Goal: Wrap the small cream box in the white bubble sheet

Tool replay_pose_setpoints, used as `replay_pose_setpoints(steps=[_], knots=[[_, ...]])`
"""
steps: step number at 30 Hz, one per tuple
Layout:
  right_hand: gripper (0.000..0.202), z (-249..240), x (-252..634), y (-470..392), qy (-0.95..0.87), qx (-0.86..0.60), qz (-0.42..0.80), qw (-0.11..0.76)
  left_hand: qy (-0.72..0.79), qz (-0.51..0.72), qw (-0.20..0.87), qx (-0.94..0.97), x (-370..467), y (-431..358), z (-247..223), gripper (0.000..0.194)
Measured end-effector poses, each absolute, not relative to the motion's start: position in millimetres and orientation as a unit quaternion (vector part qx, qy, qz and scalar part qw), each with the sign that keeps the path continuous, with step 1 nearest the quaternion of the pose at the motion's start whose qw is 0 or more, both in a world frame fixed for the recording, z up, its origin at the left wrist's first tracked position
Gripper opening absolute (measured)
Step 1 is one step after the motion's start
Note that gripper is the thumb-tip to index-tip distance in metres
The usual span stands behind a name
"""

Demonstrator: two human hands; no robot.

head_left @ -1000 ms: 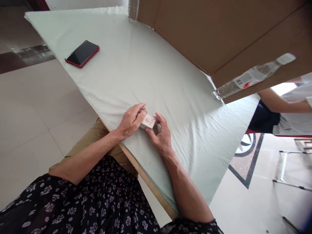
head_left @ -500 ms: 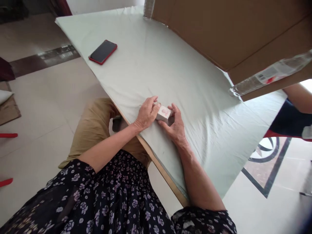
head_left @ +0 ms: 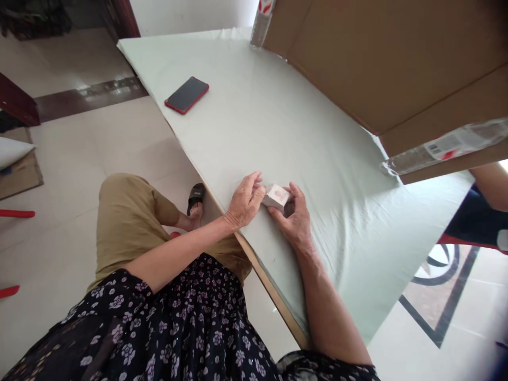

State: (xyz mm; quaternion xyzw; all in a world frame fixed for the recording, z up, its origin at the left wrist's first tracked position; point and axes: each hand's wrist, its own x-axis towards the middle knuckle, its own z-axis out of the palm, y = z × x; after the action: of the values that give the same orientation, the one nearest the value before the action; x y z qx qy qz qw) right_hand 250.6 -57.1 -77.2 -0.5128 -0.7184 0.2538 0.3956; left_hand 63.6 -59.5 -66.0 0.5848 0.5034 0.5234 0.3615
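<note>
A small white box (head_left: pixel 278 196) with a reddish print on its top is tilted a little above the pale green tablecloth (head_left: pixel 238 132). My right hand (head_left: pixel 294 216) grips it, thumb on the near side and fingers on the far right side. Just left of the box is my left hand (head_left: pixel 246 201), its fingers bent and slightly apart, the thumb close to the box's left end. Whether the left fingertips touch the box is hard to make out. Both hands are near the table's front edge.
A black phone with a red case (head_left: pixel 187 95) lies at the table's back left. A large cardboard box (head_left: pixel 389 69) covers the upper right. Behind it, another person's arm (head_left: pixel 491 185) shows at the right edge.
The whole view has shifted, so the table and phone appear lower and further right. My left hand's fingers have loosened from the white box, which stays in my right hand.
</note>
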Motion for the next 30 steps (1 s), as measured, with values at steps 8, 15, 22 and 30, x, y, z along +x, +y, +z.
replay_pose_setpoints(steps=[8, 15, 22, 30], knots=[[0.074, -74, 250, -61, -0.731, -0.512, 0.242, 0.379, 0.512, 0.522, 0.372, 0.571, 62, -63, -63, 0.043], [0.073, -76, 249, -61, -0.73, -0.526, 0.235, 0.369, 0.511, 0.523, 0.373, 0.571, 61, -62, -64, 0.043], [0.074, -74, 250, -60, -0.738, -0.523, 0.228, 0.361, 0.511, 0.528, 0.375, 0.565, 62, -62, -66, 0.042], [0.077, -70, 248, -64, -0.75, -0.505, 0.23, 0.359, 0.521, 0.517, 0.541, 0.409, 41, -36, -57, 0.034]])
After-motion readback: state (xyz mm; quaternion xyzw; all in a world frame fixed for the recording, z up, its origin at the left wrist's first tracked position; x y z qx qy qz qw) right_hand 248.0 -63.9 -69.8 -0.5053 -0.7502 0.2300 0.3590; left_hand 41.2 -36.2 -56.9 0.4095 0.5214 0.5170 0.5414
